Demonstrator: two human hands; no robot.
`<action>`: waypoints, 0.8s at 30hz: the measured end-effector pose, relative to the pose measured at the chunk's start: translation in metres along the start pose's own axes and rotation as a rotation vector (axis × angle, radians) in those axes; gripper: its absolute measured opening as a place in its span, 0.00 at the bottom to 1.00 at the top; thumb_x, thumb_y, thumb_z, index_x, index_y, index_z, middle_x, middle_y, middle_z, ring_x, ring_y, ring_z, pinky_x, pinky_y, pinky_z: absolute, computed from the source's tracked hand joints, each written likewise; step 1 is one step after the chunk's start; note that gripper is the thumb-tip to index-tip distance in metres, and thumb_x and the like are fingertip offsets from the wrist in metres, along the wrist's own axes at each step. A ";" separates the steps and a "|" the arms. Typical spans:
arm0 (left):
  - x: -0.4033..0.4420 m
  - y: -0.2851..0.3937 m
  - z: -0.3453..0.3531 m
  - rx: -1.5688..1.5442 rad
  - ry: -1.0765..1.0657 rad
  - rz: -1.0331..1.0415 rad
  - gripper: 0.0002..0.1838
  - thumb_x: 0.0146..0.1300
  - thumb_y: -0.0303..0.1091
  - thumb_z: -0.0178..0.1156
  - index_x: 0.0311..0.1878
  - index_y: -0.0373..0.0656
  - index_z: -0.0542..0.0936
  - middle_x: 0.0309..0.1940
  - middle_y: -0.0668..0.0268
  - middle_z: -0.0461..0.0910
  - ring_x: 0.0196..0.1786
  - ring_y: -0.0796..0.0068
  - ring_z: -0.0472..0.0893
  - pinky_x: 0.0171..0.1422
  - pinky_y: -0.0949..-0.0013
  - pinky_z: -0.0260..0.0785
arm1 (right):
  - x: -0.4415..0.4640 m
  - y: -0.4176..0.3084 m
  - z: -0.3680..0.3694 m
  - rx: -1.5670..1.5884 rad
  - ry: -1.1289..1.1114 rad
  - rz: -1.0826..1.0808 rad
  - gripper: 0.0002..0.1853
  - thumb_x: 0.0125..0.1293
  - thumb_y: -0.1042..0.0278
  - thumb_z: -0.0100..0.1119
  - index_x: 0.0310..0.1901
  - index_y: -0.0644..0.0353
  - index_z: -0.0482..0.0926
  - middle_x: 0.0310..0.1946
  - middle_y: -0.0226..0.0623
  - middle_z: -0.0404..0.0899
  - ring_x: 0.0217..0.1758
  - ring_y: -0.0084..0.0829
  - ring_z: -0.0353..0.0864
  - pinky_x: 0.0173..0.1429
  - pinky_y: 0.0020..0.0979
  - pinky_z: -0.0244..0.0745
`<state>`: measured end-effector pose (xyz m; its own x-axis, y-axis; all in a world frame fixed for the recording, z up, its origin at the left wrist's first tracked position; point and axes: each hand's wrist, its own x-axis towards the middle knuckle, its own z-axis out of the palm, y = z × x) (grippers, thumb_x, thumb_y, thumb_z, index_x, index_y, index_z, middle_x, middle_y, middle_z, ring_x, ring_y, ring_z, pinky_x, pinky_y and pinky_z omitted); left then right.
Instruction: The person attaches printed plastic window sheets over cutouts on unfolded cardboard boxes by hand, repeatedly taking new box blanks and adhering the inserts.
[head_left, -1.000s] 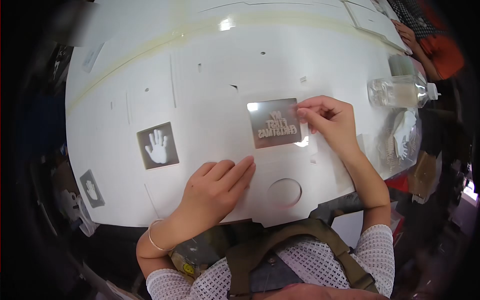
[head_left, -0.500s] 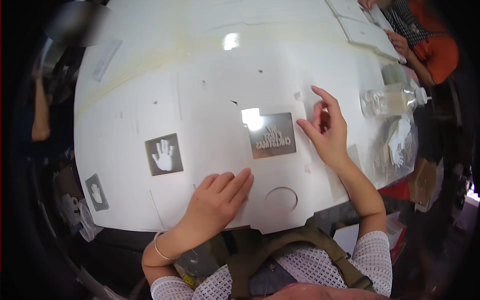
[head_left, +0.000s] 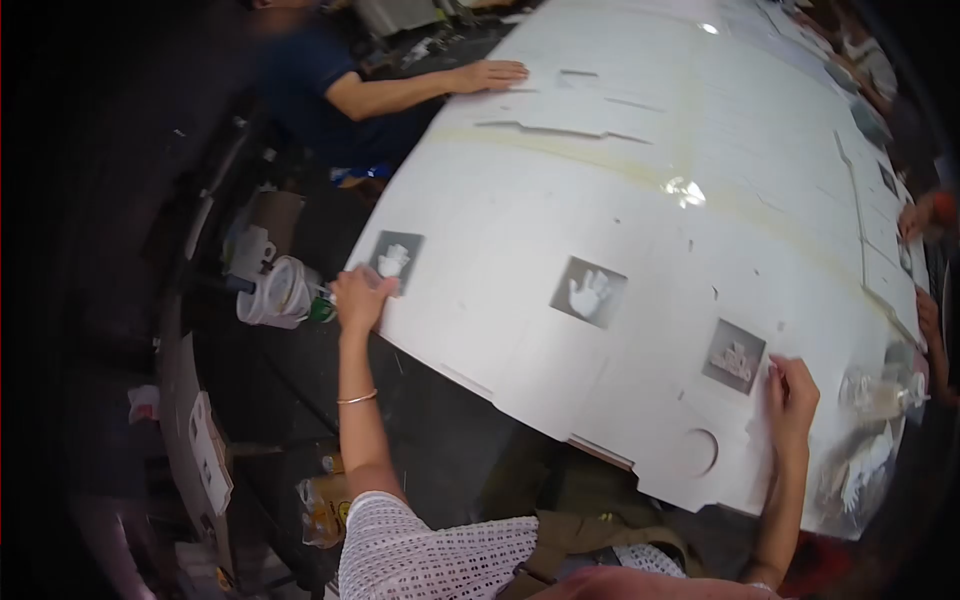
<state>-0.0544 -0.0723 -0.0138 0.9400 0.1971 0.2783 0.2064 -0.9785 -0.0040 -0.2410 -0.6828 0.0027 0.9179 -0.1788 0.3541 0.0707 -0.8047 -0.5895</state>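
At the table's left edge, my left hand (head_left: 362, 298) has its fingers and thumb closed about the lower corner of a grey square plate (head_left: 409, 248) bearing a white handprint shape. A second grey handprint plate (head_left: 612, 276) lies mid-table, apart from both hands. Farther right is a grey square plate (head_left: 727, 375) with raised lettering, too blurred to read now. Just beside its right edge is my right hand (head_left: 793, 390), fingers curled in and fingertips close together. Whether anything is between those fingertips I cannot make out.
A round outline (head_left: 703, 452) marks the board near the front edge. A clear bottle (head_left: 880, 392) and a plastic bag with white hand shapes (head_left: 858, 478) lie at right. A person's hand (head_left: 492, 75) rests on the far-left edge. White buckets (head_left: 280, 292) stand left, below the table.
The view has swung left. My left hand has moved from the front of the board to the leftmost handprint plate. My right hand stays by the lettered plate, its fingers now more closed.
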 end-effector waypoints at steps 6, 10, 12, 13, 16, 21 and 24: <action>0.033 -0.035 0.020 -0.362 -0.104 -0.112 0.31 0.45 0.49 0.73 0.46 0.35 0.80 0.37 0.56 0.80 0.43 0.59 0.78 0.49 0.62 0.70 | -0.002 -0.029 -0.007 -0.060 -0.045 -0.035 0.07 0.60 0.83 0.56 0.39 0.65 0.79 0.23 0.37 0.69 0.22 0.27 0.67 0.27 0.27 0.62; 0.064 -0.081 0.055 -0.696 -0.158 -0.161 0.17 0.45 0.39 0.73 0.34 0.37 0.83 0.24 0.61 0.82 0.28 0.72 0.81 0.32 0.70 0.71 | 0.002 -0.049 -0.010 -0.113 -0.059 -0.078 0.08 0.57 0.83 0.58 0.39 0.63 0.79 0.24 0.39 0.72 0.21 0.31 0.71 0.26 0.29 0.66; 0.061 -0.077 0.047 -0.716 -0.148 -0.213 0.09 0.49 0.36 0.70 0.26 0.40 0.85 0.21 0.64 0.82 0.24 0.75 0.80 0.30 0.70 0.70 | 0.003 -0.054 -0.007 -0.118 -0.066 -0.102 0.07 0.58 0.83 0.58 0.39 0.64 0.79 0.23 0.38 0.71 0.21 0.30 0.69 0.26 0.29 0.64; 0.056 -0.068 0.030 -0.725 -0.148 -0.214 0.09 0.49 0.36 0.70 0.26 0.40 0.85 0.21 0.64 0.82 0.24 0.75 0.80 0.30 0.70 0.70 | 0.004 -0.057 -0.005 -0.111 -0.077 -0.121 0.07 0.59 0.83 0.58 0.39 0.64 0.79 0.23 0.37 0.70 0.20 0.28 0.67 0.25 0.28 0.63; 0.042 -0.052 -0.001 -0.653 -0.011 -0.205 0.09 0.57 0.35 0.63 0.33 0.39 0.86 0.22 0.66 0.83 0.25 0.80 0.78 0.30 0.73 0.67 | 0.010 -0.071 -0.001 -0.088 -0.138 -0.162 0.07 0.59 0.82 0.58 0.39 0.64 0.79 0.22 0.39 0.71 0.21 0.29 0.69 0.25 0.28 0.63; -0.013 0.063 -0.077 -1.211 -0.097 0.049 0.09 0.65 0.29 0.57 0.41 0.35 0.84 0.26 0.71 0.82 0.27 0.89 0.72 0.29 0.81 0.59 | 0.033 -0.123 0.025 0.523 -0.686 0.220 0.14 0.64 0.77 0.57 0.51 0.65 0.78 0.26 0.28 0.78 0.25 0.16 0.74 0.30 0.20 0.71; -0.054 0.133 -0.097 -1.348 -0.152 0.128 0.08 0.65 0.29 0.58 0.39 0.35 0.84 0.27 0.69 0.81 0.29 0.87 0.73 0.34 0.81 0.61 | 0.053 -0.152 0.060 0.631 -0.750 0.137 0.22 0.68 0.71 0.56 0.63 0.63 0.69 0.31 0.31 0.79 0.26 0.18 0.75 0.31 0.21 0.72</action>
<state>-0.1035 -0.2193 0.0635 0.9708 0.0208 0.2391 -0.2246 -0.2726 0.9356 -0.1796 -0.5356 0.0678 0.9280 0.3322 -0.1690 -0.0594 -0.3160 -0.9469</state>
